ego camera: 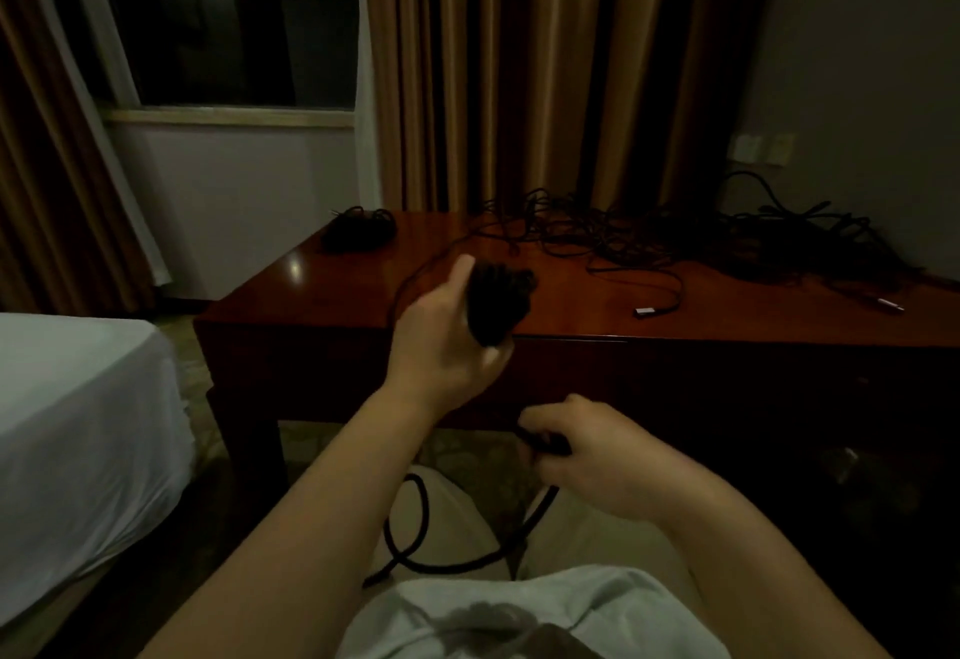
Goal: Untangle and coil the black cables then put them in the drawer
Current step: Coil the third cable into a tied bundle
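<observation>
Desk's drawer (pixel 727 383) lost in shadow — tangled cables (pixel 727 237) indistinct.

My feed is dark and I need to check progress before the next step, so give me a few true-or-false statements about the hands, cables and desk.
1. The left hand holds a coil of black cable. True.
2. The right hand hangs idle and holds nothing. False: its fingers pinch a black cable that loops down over the lap.
3. A tangle of black cables lies on the desk. True.
4. The desk top holds no finished bundle. False: a small dark bundle sits at its far left corner.
5. A silver-tipped plug lies on the desk. True.
6. A drawer stands pulled open. False: none shows open along the desk front.
</observation>
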`<state>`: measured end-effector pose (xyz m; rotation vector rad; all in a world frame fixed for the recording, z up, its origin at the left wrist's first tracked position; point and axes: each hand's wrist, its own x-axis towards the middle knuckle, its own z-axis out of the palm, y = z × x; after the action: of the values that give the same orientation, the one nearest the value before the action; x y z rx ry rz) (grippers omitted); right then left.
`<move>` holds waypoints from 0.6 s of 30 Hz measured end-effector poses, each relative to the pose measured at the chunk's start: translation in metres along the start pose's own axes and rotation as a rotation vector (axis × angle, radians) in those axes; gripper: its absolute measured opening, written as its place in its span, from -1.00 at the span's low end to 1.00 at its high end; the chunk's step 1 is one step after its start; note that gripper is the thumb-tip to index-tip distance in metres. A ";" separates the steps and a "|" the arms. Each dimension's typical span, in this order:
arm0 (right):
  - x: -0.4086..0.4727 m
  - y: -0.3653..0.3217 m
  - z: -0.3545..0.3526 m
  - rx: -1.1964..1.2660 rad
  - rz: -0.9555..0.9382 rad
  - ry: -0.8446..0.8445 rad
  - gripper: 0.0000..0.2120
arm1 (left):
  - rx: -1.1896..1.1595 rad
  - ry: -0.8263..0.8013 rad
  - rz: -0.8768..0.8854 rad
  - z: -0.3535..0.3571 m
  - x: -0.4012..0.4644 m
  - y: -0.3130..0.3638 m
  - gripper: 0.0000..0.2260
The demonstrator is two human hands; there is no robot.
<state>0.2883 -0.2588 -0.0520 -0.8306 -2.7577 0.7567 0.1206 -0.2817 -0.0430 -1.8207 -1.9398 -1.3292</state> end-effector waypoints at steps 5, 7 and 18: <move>-0.003 -0.001 -0.018 0.149 0.088 -0.027 -0.82 | -0.011 -0.489 -0.048 0.011 -0.011 -0.005 -0.58; -0.002 0.003 -0.020 0.256 0.107 -0.038 -0.81 | -0.128 -0.559 -0.148 0.015 -0.014 -0.011 -0.44; -0.003 0.024 -0.013 0.557 0.196 -0.068 -0.81 | -0.105 -0.799 -0.143 0.011 -0.018 -0.010 -0.22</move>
<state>0.3054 -0.2379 -0.0530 -0.9585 -2.3333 1.5168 0.1208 -0.2852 -0.0661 -2.5791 -2.4176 -0.7856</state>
